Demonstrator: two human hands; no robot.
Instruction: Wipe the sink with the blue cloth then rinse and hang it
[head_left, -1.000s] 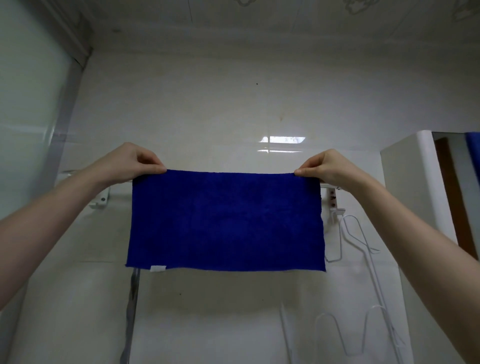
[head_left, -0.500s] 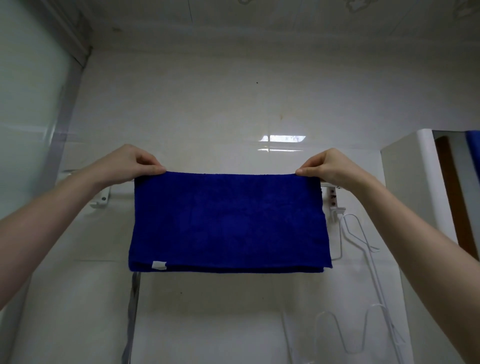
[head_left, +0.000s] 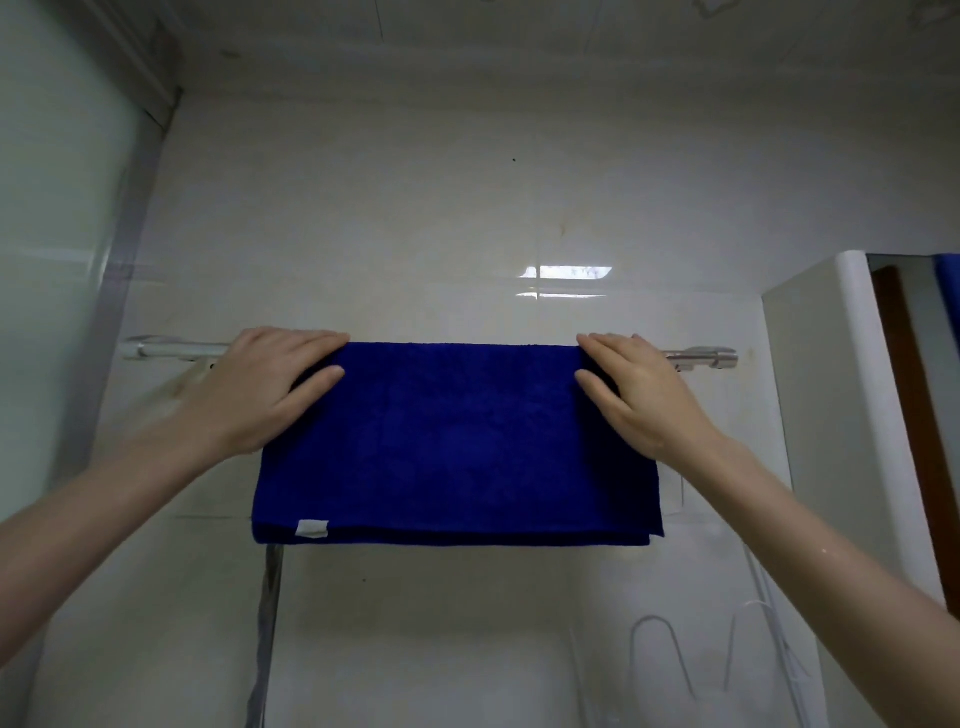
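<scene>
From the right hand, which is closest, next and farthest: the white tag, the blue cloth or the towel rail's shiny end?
1. blue cloth: touching the right hand, under its fingers.
2. towel rail's shiny end: just right of the hand.
3. white tag: far off at the cloth's bottom left corner.

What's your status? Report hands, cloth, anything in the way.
Left hand and right hand open, flat on top corners of blue cloth. Cloth draped over rail, hanging doubled. Nothing in the way.
</scene>
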